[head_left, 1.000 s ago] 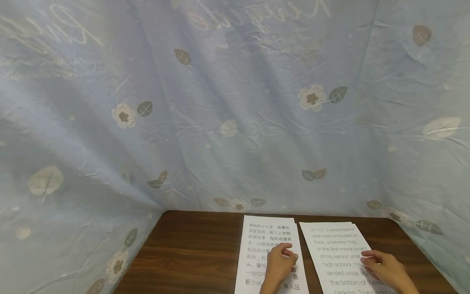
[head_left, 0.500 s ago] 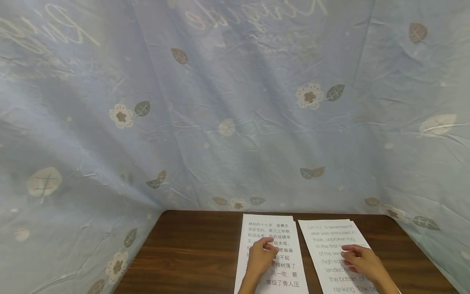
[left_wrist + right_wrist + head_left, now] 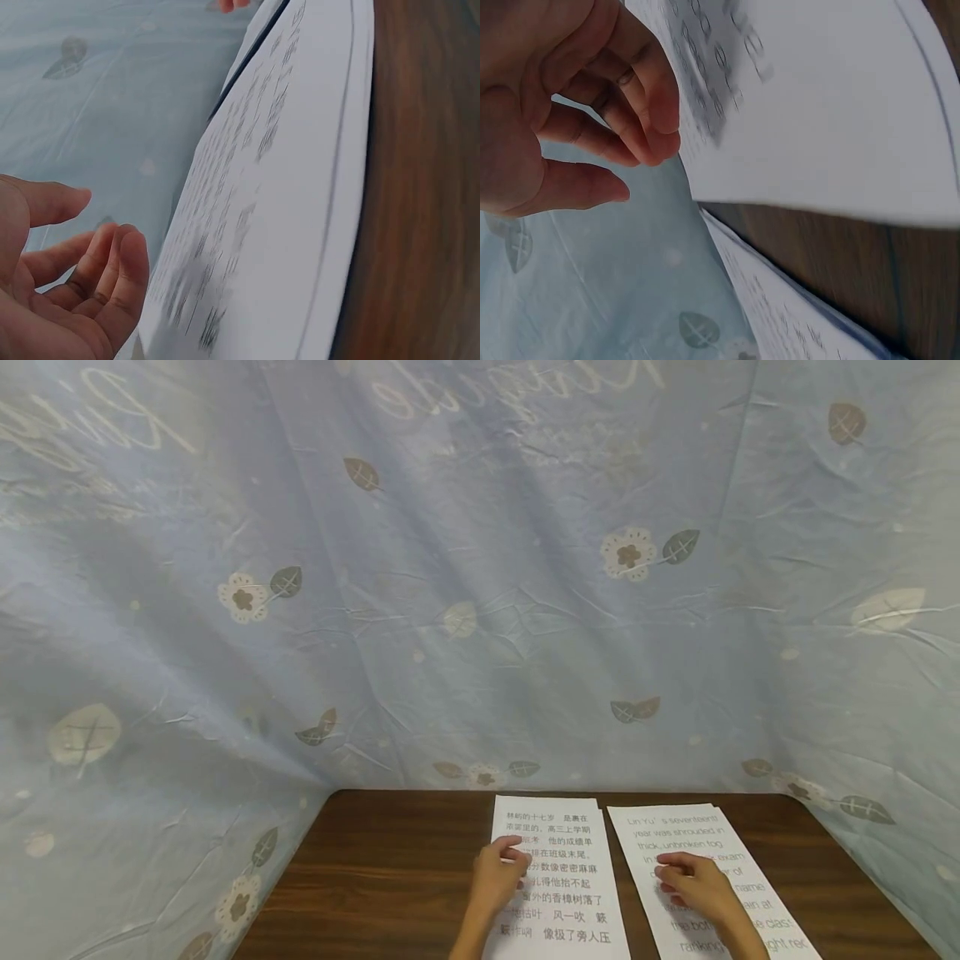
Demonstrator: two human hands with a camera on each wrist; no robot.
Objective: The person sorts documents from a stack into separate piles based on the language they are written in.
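A stack of white paper sheets printed with Chinese text [image 3: 558, 893] lies on the dark brown table. My left hand [image 3: 497, 872] hovers over its left side, thumb and fingers loosely bent and apart, holding nothing. To the right lies a second stack of sheets, printed in English [image 3: 772, 918]. Above the middle of that one is my right hand [image 3: 693, 885], its fingers loosely curved and empty. Both wrist views show a gap between thumb and fingertips, and a shadow of the hand falls on the paper. Each hand hides some lines of text.
The wood-grain table [image 3: 375, 877] extends left of the papers, with a narrow strip between the two stacks. A pale blue curtain [image 3: 480, 677] with leaf and flower prints hangs behind the table and along its sides.
Both hands have moved left over their papers, the left from the middle to the left side, the right from the right edge inward. The stacks stay in place on the table.
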